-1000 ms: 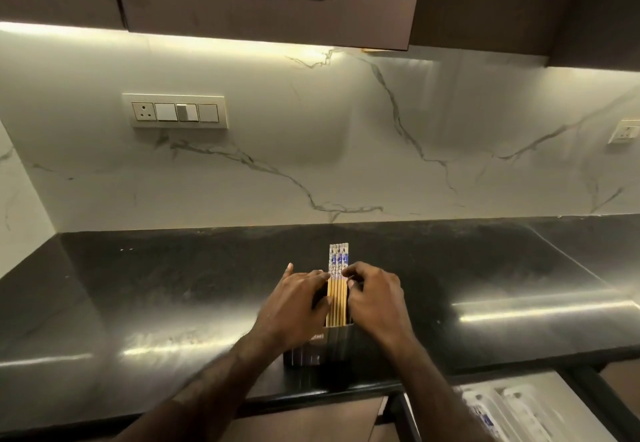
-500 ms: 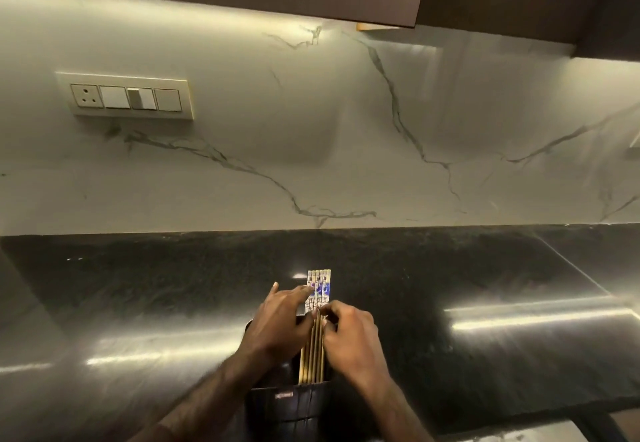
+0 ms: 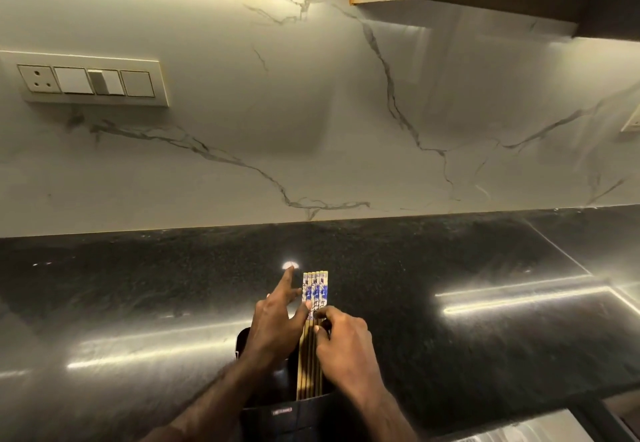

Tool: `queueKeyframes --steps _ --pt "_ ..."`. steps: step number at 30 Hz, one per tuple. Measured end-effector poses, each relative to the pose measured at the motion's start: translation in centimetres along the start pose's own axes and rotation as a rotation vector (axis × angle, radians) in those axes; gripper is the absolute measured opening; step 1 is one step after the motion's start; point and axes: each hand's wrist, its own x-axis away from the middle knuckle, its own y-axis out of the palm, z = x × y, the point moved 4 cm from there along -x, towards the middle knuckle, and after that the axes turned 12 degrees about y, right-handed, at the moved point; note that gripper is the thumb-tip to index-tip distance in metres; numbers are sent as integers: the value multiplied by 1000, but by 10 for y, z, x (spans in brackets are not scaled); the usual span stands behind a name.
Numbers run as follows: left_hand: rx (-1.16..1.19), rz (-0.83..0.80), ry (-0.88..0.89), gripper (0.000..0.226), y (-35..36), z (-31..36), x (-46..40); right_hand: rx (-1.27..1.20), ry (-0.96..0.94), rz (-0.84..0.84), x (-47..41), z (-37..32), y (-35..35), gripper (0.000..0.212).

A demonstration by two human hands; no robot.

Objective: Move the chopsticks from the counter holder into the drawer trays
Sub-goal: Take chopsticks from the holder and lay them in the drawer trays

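Chopsticks [image 3: 313,334] stand bunched in the dark holder [image 3: 284,414], near the table's [image 3: 138,286] front edge. Right hand [image 3: 343,348] pinches the bundle midway; left hand [image 3: 277,324] steadies beside it, fingers [image 3: 289,277] spread wide. Step: pick-up (not lifted clear). Next: draw straight up, keeping the sticks together, then carry to the drawer [image 3: 540,431] right of the holder.

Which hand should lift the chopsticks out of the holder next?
Right. The right hand has its fingers pinched on the chopsticks, which stand in the holder; the left hand is splayed beside them.
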Motion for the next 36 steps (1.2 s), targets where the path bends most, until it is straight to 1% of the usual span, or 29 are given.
queueKeyframes --steps 5,10,17,21,24,28,32,36 --pt "12 2 -7 76 2 -5 0 10 12 28 -3 -2 2 26" --pt "49 18 -25 68 4 -5 -1 22 21 57 -4 -4 5 30" --pt "71 54 -27 63 2 -3 -2 22 32 42 -6 -4 6 30" --pt "94 65 -6 47 -1 2 0 31 44 24 -6 -5 8 31" --pt "89 93 9 43 -5 3 2 51 30 -4 -6 -5 10 35" --pt "96 151 17 37 -11 3 4 36 25 -35 -7 -7 9 31" --pt "74 214 110 36 -20 18 4 -13 4 -116 -7 -9 6 29" --pt "87 228 174 35 -36 38 -6 -90 -3 -214 -6 -16 0 27"
